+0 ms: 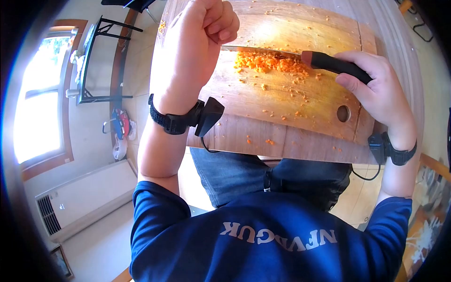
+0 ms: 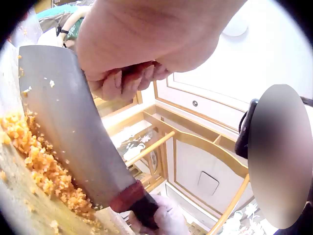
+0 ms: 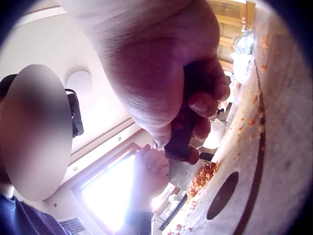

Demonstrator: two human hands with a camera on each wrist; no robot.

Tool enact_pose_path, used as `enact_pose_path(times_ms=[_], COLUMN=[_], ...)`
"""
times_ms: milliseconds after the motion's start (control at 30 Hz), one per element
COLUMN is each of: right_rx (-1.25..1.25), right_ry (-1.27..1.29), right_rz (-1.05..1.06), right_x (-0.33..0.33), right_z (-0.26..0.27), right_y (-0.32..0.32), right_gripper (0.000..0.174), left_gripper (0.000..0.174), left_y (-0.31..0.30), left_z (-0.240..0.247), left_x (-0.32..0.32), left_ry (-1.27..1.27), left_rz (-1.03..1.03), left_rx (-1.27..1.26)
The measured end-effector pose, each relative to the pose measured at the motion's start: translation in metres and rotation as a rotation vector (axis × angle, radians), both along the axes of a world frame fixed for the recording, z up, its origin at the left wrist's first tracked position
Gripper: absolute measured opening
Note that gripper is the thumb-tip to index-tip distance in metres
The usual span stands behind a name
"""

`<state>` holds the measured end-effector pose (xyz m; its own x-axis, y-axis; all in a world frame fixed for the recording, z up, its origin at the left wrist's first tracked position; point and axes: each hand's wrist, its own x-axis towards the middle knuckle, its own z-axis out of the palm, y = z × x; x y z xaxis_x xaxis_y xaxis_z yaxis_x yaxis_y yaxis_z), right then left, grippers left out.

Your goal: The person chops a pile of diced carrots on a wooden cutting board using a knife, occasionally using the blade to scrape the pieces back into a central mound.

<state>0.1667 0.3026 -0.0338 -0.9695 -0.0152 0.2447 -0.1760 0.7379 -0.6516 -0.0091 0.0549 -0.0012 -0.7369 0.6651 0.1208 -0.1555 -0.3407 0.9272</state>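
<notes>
My right hand (image 1: 380, 84) grips the black handle of a cleaver (image 1: 326, 61) over the right part of a wooden cutting board (image 1: 324, 101). The wide steel blade (image 2: 63, 117) stands on edge beside a heap of finely chopped orange carrot (image 1: 272, 63), with small bits stuck to its face. My left hand (image 1: 213, 28) is held above the blade's far end, fingers curled in toward the palm with nothing seen in them. In the left wrist view its fingertips (image 2: 128, 88) show close by the blade's spine. Carrot crumbs lie scattered across the board.
The board lies on a wooden table (image 1: 235, 136), with a few crumbs near its front edge. A round hole (image 1: 344, 113) pierces the board's near right corner. Left of the table are a black-framed rack (image 1: 101, 61) and a window (image 1: 42, 98).
</notes>
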Motion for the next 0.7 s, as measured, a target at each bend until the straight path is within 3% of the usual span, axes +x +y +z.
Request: enact_pose_path(times_ms=[100,167,200,267,367,700], right_rx=[0.035,0.048,0.062,0.056,0.016,0.02], right_ry=[0.023,0.021,0.021,0.035,0.042,0.029], right_rz=[0.015,0.031,0.049,0.065,0.07,-0.005], right_x=[0.0,0.001,0.001,0.003,0.001,0.002], right_z=[0.001,0.003,0.005,0.006,0.004,0.004], right_y=[0.0,-0.001,-0.001,-0.001,-0.001,-0.003], right_gripper=[0.032,0.031,0.03,0.03,0.03,0.036], left_gripper=[0.042,0.045,0.045,0.046,0.042,0.043], left_y=[-0.004,-0.015,-0.012,-0.002,0.004,0.0], left_z=[-0.015,-0.02,-0.02,-0.016,-0.01,-0.01], left_x=[-0.02,-0.044,-0.038,-0.013,0.001,0.001], left_ry=[-0.023,0.034,0.029,0.101,0.038,0.092], left_rz=[-0.005,-0.418,-0.418,-0.038,0.1,0.099], left_rx=[-0.025,0.006,0.006,-0.165,-0.132,-0.032])
